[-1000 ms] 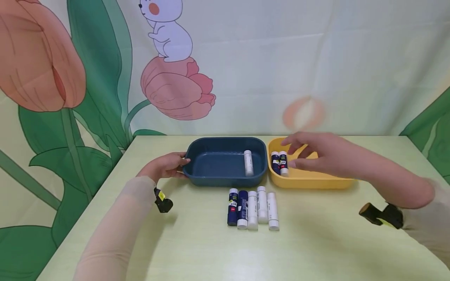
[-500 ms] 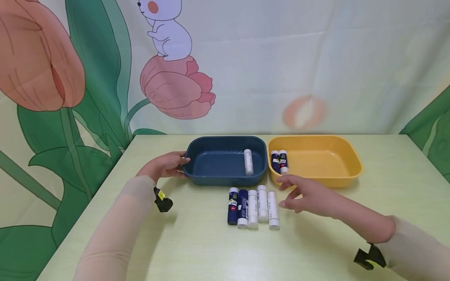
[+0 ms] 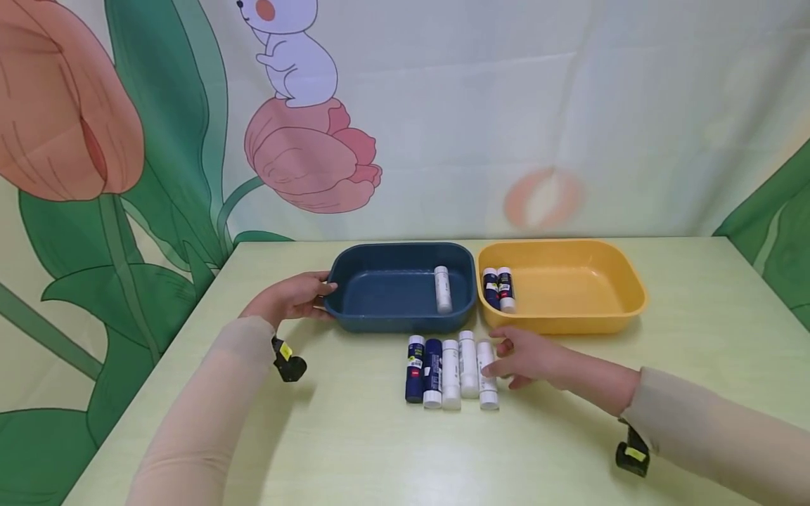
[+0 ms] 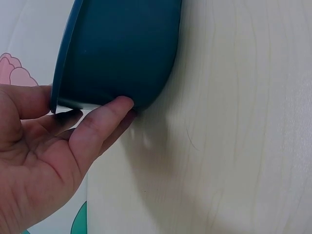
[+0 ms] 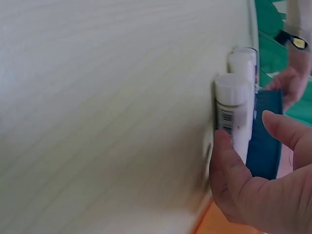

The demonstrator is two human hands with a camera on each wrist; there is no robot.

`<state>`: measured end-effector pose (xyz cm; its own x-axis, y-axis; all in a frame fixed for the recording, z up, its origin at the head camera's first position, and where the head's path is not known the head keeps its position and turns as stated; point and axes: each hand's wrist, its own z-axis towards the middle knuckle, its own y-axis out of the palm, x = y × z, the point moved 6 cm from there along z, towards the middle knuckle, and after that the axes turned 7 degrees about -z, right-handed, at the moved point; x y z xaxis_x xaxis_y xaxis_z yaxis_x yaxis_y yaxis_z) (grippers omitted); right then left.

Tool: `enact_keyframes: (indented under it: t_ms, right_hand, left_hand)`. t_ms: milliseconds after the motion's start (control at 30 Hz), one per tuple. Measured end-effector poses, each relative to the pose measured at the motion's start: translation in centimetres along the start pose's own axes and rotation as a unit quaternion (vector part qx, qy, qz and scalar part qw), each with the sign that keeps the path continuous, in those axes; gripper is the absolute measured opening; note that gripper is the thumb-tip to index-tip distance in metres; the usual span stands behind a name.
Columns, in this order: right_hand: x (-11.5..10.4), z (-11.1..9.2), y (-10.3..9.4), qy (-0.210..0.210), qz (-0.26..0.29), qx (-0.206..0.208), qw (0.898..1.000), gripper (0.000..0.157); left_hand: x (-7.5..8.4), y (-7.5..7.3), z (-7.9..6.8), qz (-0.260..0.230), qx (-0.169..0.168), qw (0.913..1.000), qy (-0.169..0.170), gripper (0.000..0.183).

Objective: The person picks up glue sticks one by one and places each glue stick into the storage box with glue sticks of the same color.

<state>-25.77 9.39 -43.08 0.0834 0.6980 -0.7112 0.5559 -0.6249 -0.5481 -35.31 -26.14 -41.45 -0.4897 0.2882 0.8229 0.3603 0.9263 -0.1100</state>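
My left hand (image 3: 294,295) grips the left end of a dark blue tray (image 3: 392,325), thumb at the rim and fingers against the outer wall, as the left wrist view (image 4: 92,131) also shows. Inside that tray lies one white glue stick (image 3: 443,289). My right hand (image 3: 528,357) is at the rightmost white glue stick (image 3: 486,372) of a row on the table. In the right wrist view its fingers touch the side of this stick (image 5: 231,92), while the thumb stands apart. Two more white glue sticks (image 3: 451,372) and two navy ones (image 3: 414,369) lie alongside.
A yellow tray (image 3: 563,325) stands right beside the blue one, with two navy-and-white glue sticks (image 3: 505,288) at its left end. Behind the pale table (image 3: 354,443) hangs a cloth printed with tulips (image 3: 310,154).
My right hand has moved from above the yellow tray down toward the front and left, to the rightmost white glue stick. The left hand keeps its hold on the blue tray.
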Motion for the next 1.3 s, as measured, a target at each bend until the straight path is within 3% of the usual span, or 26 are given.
enact_keyframes:
  t_ms: [233, 733, 1000, 1300]
  right_hand:
    - [0.0, 0.5, 0.6, 0.028, -0.045, 0.008, 0.999, 0.080]
    - [-0.2, 0.2, 0.7, 0.039, 0.044, 0.037, 0.998, 0.069]
    - [-1.3, -1.3, -1.3, 0.028, 0.076, 0.011, 0.997, 0.069]
    - [-4.6, -2.6, -5.2, -0.013, 0.098, -0.002, 0.995, 0.072]
  left_hand:
    - [0.0, 0.0, 0.1, 0.001, 0.002, 1.0000, -0.002, 0.058]
    - [0.1, -0.2, -0.2, -0.002, -0.004, 1.0000, 0.000, 0.058]
    - [0.4, -0.2, 0.1, 0.000, -0.009, 1.0000, 0.003, 0.058]
    - [0.1, -0.1, 0.1, -0.001, -0.006, 1.0000, -0.005, 0.058]
